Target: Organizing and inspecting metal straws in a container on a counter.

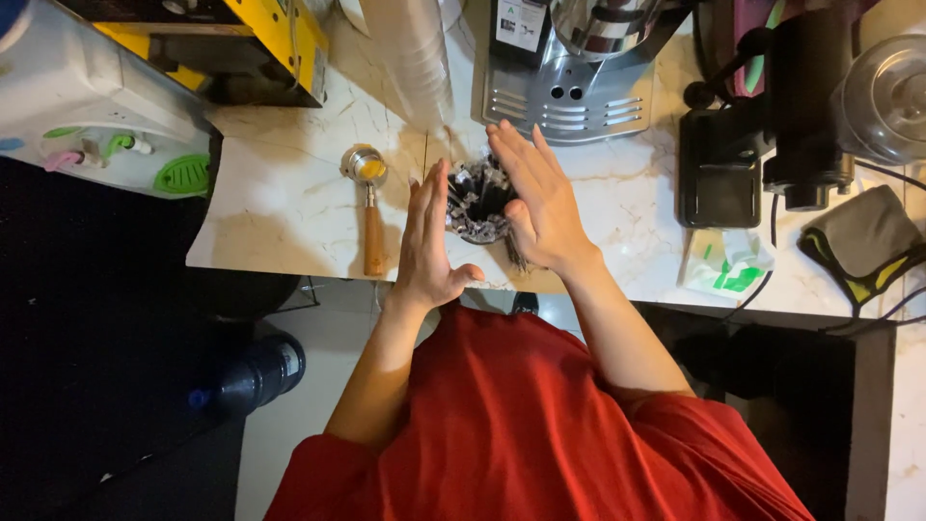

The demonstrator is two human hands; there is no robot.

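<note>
Straws bundled in a dark cup stand on the marble desk between the flat, open left hand and right hand, neither gripping.

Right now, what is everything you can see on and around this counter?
Container of dark straw-like sticks: one, black and grey, at the counter's front edge between the two hands.
Portafilter: one, metal head with wooden handle, left of the container.
Marble counter: one, white with tan veins.
Stack of clear cups: one, lying behind the container.
Silver machine base: one, at the back, centre.
Black grinder: one, on the right.
Yellow machine: one, back left.
Grey and yellow cloth: one, far right.
White and green packet: one, front right.
Dark blue bottle: one, on the floor, left.
Red shirt: one, worn by the person.
Left hand: flat, open, beside the container.
Right hand: flat, open, against the container's other side.
</note>
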